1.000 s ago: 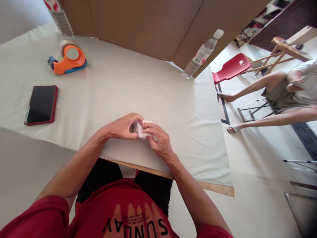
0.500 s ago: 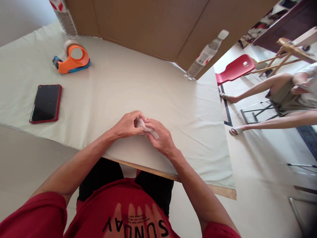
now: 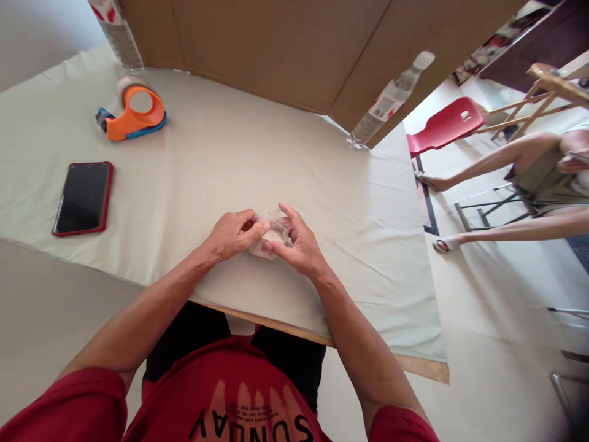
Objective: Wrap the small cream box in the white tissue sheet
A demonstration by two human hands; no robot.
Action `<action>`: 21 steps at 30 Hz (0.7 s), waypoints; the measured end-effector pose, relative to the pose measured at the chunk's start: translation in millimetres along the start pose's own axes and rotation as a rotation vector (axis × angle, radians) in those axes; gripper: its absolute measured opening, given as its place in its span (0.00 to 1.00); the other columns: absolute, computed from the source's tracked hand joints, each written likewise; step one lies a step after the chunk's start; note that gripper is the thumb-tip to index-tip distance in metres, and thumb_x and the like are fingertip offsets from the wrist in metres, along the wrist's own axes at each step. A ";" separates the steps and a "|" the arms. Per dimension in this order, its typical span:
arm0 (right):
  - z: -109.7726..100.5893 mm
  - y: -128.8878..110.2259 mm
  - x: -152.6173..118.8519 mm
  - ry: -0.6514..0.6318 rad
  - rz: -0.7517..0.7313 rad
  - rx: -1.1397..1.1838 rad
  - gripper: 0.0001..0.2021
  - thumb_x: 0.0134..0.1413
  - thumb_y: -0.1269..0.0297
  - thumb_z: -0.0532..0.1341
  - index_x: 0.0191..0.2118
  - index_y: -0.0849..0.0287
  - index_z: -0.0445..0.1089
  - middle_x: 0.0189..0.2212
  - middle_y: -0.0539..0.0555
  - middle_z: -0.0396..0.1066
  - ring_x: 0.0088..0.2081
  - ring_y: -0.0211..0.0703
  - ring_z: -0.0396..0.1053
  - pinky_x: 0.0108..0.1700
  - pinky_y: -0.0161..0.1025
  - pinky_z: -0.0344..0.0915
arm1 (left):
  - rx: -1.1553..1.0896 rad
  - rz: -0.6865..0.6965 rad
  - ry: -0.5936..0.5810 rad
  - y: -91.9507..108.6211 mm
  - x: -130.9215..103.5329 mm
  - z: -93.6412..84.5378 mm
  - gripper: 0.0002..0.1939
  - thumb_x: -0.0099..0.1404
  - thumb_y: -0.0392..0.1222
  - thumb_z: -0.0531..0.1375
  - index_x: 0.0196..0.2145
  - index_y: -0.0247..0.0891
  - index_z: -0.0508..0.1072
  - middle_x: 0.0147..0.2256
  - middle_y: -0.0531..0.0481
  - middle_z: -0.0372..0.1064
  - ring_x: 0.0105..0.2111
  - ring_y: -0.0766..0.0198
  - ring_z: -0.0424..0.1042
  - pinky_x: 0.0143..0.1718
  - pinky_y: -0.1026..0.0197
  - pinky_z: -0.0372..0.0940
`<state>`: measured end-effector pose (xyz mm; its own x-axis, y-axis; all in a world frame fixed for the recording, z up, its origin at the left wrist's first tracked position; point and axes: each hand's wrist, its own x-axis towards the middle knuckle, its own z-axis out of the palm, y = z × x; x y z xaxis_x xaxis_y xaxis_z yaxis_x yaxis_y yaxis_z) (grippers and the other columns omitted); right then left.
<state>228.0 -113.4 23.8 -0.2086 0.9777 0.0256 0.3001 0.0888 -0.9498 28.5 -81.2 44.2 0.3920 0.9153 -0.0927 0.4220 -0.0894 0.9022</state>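
Observation:
Near the table's front edge, both hands are on a small whitish, see-through plastic package (image 3: 275, 236). Its lower side looks box-like and its top looks crinkled, but the fingers cover much of it. My left hand (image 3: 237, 234) grips its left side, thumb laid over the top. From the right, my right hand (image 3: 301, 245) holds it between the thumb in front and the fingers behind, with the index finger raised. What lies inside the plastic I cannot make out.
A phone (image 3: 83, 197) in a red case and an orange tape dispenser (image 3: 138, 116) lie at left on the cloth-covered table (image 3: 221, 147). Water bottles (image 3: 386, 101) (image 3: 118, 40) stand against a cardboard panel (image 3: 257, 49). A seated person (image 3: 543, 166) and a red chair (image 3: 446, 126) are at right.
My fingers have shifted on the package and more of it shows between them. The right index finger has lifted away. The whole view has moved slightly.

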 end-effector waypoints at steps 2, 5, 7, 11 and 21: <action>0.7 2.6 1.9 0.005 0.060 0.113 0.50 0.45 0.47 0.73 0.70 0.54 0.52 0.48 0.57 0.74 0.44 0.49 0.75 0.48 0.47 0.73 | -0.019 0.021 -0.010 -2.0 0.5 -2.5 0.24 0.60 0.61 0.61 0.35 0.34 0.73 0.31 0.49 0.71 0.31 0.61 0.71 0.32 0.62 0.65; 1.2 4.6 4.1 0.010 0.100 0.194 0.51 0.44 0.44 0.73 0.70 0.56 0.52 0.43 0.56 0.74 0.41 0.48 0.75 0.46 0.45 0.73 | -0.256 -0.015 -0.180 -6.8 2.6 -3.2 0.38 0.55 0.55 0.68 0.58 0.34 0.67 0.49 0.41 0.74 0.46 0.53 0.75 0.44 0.57 0.69; 0.7 6.0 4.6 0.007 0.106 0.216 0.50 0.45 0.41 0.71 0.69 0.56 0.54 0.41 0.55 0.75 0.41 0.48 0.75 0.46 0.45 0.72 | -0.360 -0.047 -0.279 -10.6 4.1 -2.0 0.47 0.54 0.50 0.70 0.67 0.35 0.57 0.54 0.38 0.72 0.51 0.51 0.74 0.49 0.54 0.69; -5.0 9.3 4.0 0.041 0.089 0.255 0.43 0.50 0.37 0.66 0.65 0.57 0.59 0.44 0.58 0.75 0.44 0.49 0.74 0.49 0.46 0.71 | -0.417 -0.081 -0.290 -16.8 6.5 0.8 0.49 0.55 0.46 0.70 0.69 0.35 0.54 0.55 0.38 0.71 0.52 0.51 0.73 0.51 0.53 0.68; -6.0 8.0 -2.8 0.046 0.107 0.182 0.51 0.41 0.43 0.74 0.68 0.58 0.55 0.47 0.60 0.73 0.39 0.46 0.73 0.44 0.45 0.72 | -0.507 -0.093 -0.236 -12.5 7.1 2.3 0.49 0.54 0.43 0.69 0.69 0.36 0.53 0.54 0.37 0.70 0.50 0.52 0.74 0.51 0.53 0.68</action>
<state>236.5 -114.2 18.0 -0.1404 0.9877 -0.0685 0.1442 -0.0480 -0.9884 27.9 -74.4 31.3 0.5684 0.7926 -0.2208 0.0413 0.2405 0.9698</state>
